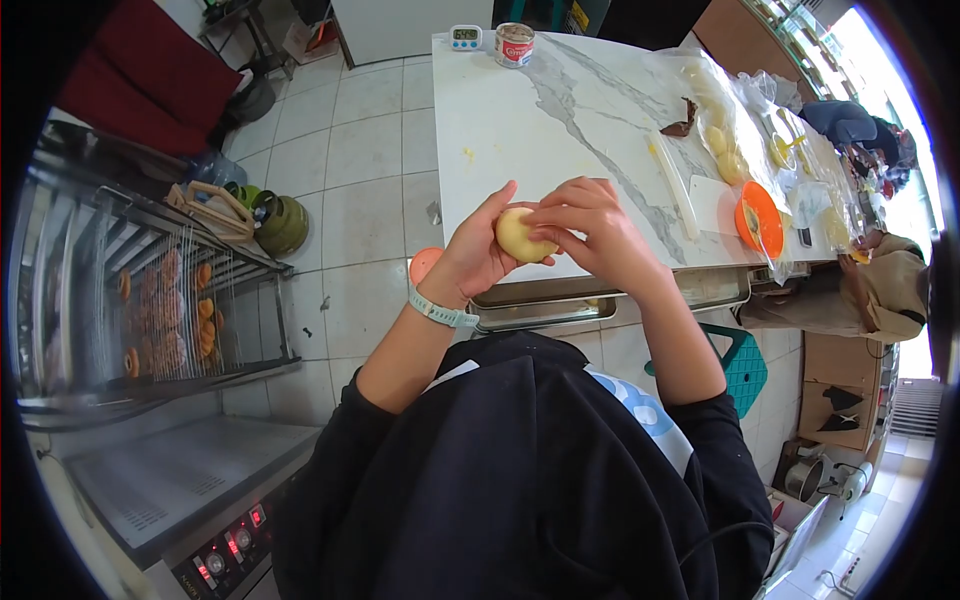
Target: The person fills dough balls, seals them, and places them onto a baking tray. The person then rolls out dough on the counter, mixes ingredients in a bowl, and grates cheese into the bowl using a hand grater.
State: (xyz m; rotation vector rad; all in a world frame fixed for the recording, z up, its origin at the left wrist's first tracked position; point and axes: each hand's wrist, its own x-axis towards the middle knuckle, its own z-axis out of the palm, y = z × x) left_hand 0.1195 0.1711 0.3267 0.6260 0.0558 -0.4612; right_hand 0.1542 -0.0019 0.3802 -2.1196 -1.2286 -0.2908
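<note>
A round, pale-yellow dough ball (520, 240) rests in the palm of my left hand (472, 248), whose fingers curl beneath it and whose thumb points up beside it. My right hand (592, 225) comes in from the other side, with bent fingers and thumb pinching at the ball's right edge. Part of the dough is covered by those fingertips. Both hands are above the near edge of the white marbled table (540, 150). A pale green watch (440, 312) is on my left wrist.
An orange bowl (762, 220), a white scraper (674, 185) and plastic-covered dough balls (715, 120) lie to the right. A timer (465, 38) and a can (514, 45) stand at the far edge. At left is a rack (160, 300) of baked rings. Another person (850, 290) works at right.
</note>
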